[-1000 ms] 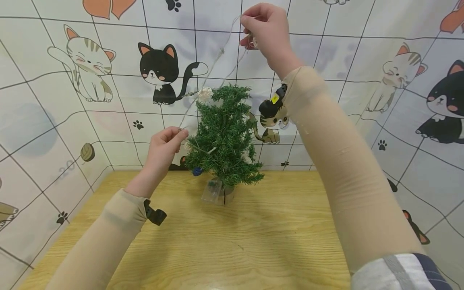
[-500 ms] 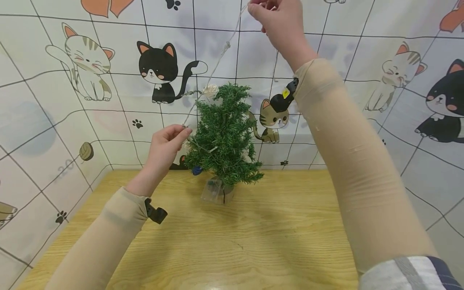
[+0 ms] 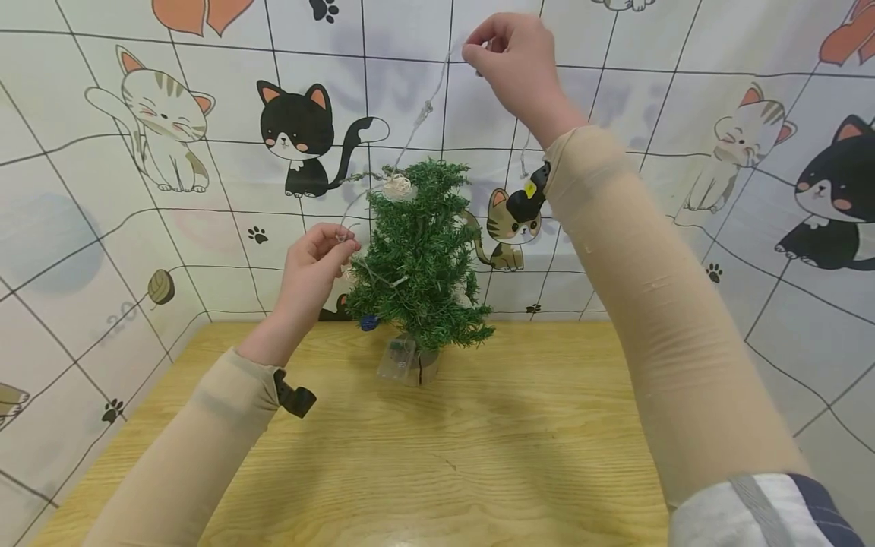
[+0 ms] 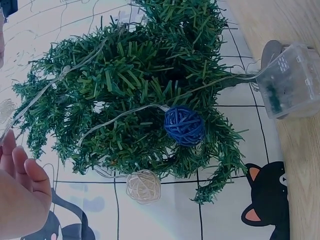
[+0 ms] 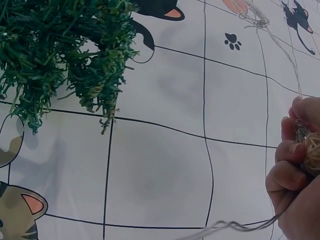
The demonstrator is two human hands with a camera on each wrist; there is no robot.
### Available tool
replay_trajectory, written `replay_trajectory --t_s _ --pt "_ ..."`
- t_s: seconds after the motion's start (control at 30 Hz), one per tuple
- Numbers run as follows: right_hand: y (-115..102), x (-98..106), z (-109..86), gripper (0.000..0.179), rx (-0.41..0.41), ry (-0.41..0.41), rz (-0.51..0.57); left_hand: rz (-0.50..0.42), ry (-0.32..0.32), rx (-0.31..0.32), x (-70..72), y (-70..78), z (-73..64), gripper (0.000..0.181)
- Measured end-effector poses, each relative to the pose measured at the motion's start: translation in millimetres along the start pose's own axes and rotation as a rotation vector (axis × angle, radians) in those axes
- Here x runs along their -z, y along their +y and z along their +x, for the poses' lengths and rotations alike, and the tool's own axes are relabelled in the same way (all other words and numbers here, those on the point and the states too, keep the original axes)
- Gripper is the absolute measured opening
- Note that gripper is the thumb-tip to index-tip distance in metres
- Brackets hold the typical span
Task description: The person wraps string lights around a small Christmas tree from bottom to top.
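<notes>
A small green artificial Christmas tree (image 3: 427,258) stands on the table, with a string of ball lights partly on it. The left hand (image 3: 311,258) pinches the light string's thin wire beside the tree's left side. Raised above the treetop, the right hand (image 3: 519,68) grips the wire further along. In the right wrist view a cream woven ball (image 5: 312,152) lies inside its curled fingers, and loose wire trails below. Between the hands the wire (image 3: 425,110) runs slack, with a kink in it. A white ball (image 3: 398,187) sits near the top; a blue ball (image 4: 184,126) hangs lower.
A clear plastic battery box (image 3: 396,359) leans at the tree's base (image 3: 428,366), on the wooden table (image 3: 437,456). Close behind is a wall cloth (image 3: 225,258) printed with cats and grid lines. Another cream ball (image 4: 143,186) hangs from the lower branches.
The right hand rose and moved right, then came down a little, so the wire slackened. A loose stretch of wire now dangles below it. The left hand stayed nearly in place.
</notes>
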State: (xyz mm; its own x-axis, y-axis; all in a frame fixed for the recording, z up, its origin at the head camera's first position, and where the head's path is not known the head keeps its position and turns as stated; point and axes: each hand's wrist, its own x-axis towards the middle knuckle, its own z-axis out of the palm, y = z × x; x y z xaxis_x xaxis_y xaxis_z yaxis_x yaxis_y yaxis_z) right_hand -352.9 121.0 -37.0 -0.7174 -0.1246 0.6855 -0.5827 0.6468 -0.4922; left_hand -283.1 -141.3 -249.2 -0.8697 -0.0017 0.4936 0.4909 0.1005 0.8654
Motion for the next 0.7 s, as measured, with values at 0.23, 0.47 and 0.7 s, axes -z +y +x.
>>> replay_trajectory --t_s 0.23,0.47,0.7 --pt "3 -2 -1.7 0.021 -0.011 0.008 -0.020 0.000 -0.052 -0.107 5.6 4.6 2.6 0.029" --pt "6 -3 -4.7 0.022 -0.035 0.003 -0.022 0.233 -0.154 -0.210 7.1 9.1 7.7 0.028" --pt "8 -9 -5.1 0.019 -0.054 -0.028 0.019 0.366 -0.099 -0.319 8.0 11.6 10.8 0.033"
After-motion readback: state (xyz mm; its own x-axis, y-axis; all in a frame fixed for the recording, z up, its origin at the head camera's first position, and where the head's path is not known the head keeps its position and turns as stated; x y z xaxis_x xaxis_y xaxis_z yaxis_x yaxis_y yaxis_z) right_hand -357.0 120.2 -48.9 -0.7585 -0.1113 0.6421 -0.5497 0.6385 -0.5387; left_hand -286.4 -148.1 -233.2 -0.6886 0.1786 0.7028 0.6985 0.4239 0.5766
